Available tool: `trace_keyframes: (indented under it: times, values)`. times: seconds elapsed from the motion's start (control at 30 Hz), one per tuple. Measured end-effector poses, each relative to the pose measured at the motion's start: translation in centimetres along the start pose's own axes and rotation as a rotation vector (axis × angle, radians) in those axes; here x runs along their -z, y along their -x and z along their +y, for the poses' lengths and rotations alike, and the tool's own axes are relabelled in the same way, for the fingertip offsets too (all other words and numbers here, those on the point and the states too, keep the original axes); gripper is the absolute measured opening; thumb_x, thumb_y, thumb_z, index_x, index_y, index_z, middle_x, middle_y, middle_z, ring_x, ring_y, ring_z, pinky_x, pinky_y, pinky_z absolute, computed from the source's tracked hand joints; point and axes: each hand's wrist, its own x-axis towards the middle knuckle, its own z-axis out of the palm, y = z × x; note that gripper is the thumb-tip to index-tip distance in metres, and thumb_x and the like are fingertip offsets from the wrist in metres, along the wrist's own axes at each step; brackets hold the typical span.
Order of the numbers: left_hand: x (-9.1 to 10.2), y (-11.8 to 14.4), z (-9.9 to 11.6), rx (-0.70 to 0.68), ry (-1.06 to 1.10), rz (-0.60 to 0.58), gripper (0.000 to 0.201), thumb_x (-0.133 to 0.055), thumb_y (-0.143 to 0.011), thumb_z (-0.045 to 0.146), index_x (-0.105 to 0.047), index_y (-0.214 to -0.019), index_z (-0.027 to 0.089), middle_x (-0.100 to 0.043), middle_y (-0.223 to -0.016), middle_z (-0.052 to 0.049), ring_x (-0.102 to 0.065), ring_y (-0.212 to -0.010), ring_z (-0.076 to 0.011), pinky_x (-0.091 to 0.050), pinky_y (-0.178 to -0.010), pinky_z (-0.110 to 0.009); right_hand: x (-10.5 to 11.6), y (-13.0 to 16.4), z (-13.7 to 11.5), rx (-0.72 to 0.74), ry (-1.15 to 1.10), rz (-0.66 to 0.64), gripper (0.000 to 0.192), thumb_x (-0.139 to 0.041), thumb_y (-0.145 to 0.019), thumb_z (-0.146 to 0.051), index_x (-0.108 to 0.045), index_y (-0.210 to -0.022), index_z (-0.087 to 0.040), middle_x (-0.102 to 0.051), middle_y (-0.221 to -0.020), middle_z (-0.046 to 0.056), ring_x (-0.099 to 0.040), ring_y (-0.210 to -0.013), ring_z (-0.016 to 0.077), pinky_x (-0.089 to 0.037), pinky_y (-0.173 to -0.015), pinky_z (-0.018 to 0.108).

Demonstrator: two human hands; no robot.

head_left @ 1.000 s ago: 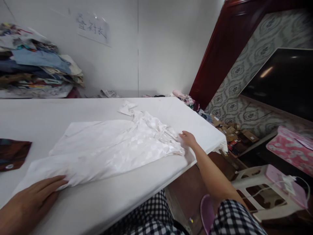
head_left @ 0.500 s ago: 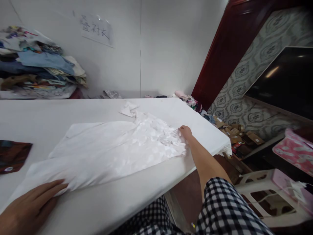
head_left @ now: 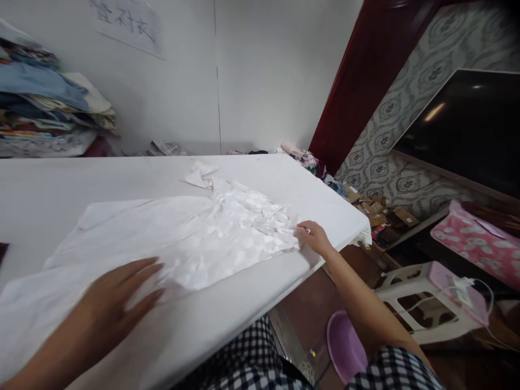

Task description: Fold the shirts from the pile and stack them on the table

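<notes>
A white shirt (head_left: 219,238) with a patterned, rumpled upper part lies spread across the white table (head_left: 252,298). One sleeve juts out towards the wall. My right hand (head_left: 314,238) pinches the cloth at the shirt's right end, fingertips closed on its edge. Over the near side of the shirt is my left hand (head_left: 111,303), its fingers stretched out and the thumb apart, slightly blurred. Whether its fingertips press on the cloth I cannot tell.
Folded clothes are piled (head_left: 49,103) at the back left. Beyond the table's right end are cardboard boxes (head_left: 377,211) and a white stool (head_left: 430,303). A purple basin (head_left: 345,346) stands on the floor below my right arm. A handwritten sheet (head_left: 128,24) hangs on the wall.
My left hand has moved right along the shirt's near edge. My right hand has shifted slightly towards me, still at the shirt's right end. The camera view has turned to the right.
</notes>
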Motion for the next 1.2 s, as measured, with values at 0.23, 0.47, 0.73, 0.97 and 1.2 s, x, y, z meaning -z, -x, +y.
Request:
trace_keyframes:
  times: [0.23,0.47,0.73,0.97,1.2]
  values:
    - [-5.8,-5.6,8.4,-0.392,-0.129,-0.286,0.053,-0.043,-0.091,0.056,-0.054,-0.135,0.028,-0.048,-0.147,-0.008,-0.042,-0.137,-0.0302,-0.032,-0.112,-0.054,-1.7,-1.5,-1.4,-0.173,-0.109,-0.120,0.021,-0.055,-0.080,-0.031,-0.073,-0.080,-0.020,-0.072,-0.077,0.002,-0.064,-0.075,0.0190,-0.046,-0.069,0.027]
    - [-7.6,-4.5,6.6,-0.387,-0.146,-0.381,0.050,-0.040,-0.094,0.052,-0.047,-0.140,0.033,-0.041,-0.152,-0.005,-0.037,-0.140,-0.0280,-0.030,-0.113,-0.053,-1.4,-2.2,-0.6,-0.216,-0.159,-0.065,0.022,-0.056,-0.077,-0.028,-0.072,-0.088,-0.020,-0.072,-0.084,0.002,-0.063,-0.079,0.0190,-0.047,-0.070,0.028]
    - [-7.6,-4.5,6.5,-0.403,-0.151,-0.383,0.051,-0.042,-0.094,0.051,-0.043,-0.143,0.034,-0.039,-0.153,-0.004,-0.035,-0.141,-0.0280,-0.030,-0.113,-0.053,-0.3,-0.2,-3.0,0.105,0.016,-0.071,0.015,-0.058,-0.084,-0.030,-0.070,-0.081,-0.021,-0.068,-0.085,0.004,-0.057,-0.086,0.0187,-0.042,-0.080,0.029]
    - [-8.0,-4.3,6.1,-0.399,-0.147,-0.384,0.051,-0.040,-0.095,0.052,-0.043,-0.142,0.034,-0.037,-0.154,-0.003,-0.032,-0.142,-0.0270,-0.027,-0.115,-0.052,-0.7,-1.5,-3.0,-0.086,0.005,-0.026,0.022,-0.050,-0.085,-0.027,-0.070,-0.079,-0.020,-0.069,-0.085,0.005,-0.061,-0.080,0.0177,-0.042,-0.071,0.026]
    - [-5.7,-4.2,7.8,-0.298,-0.088,-0.421,0.055,-0.039,-0.094,0.056,-0.044,-0.142,0.029,-0.040,-0.152,-0.006,-0.032,-0.143,-0.0253,-0.027,-0.115,-0.051,-0.2,-1.4,-2.5,-0.027,0.089,-0.048,0.031,-0.045,-0.086,-0.039,-0.069,-0.077,-0.020,-0.071,-0.082,0.006,-0.064,-0.078,0.0209,-0.043,-0.070,0.029]
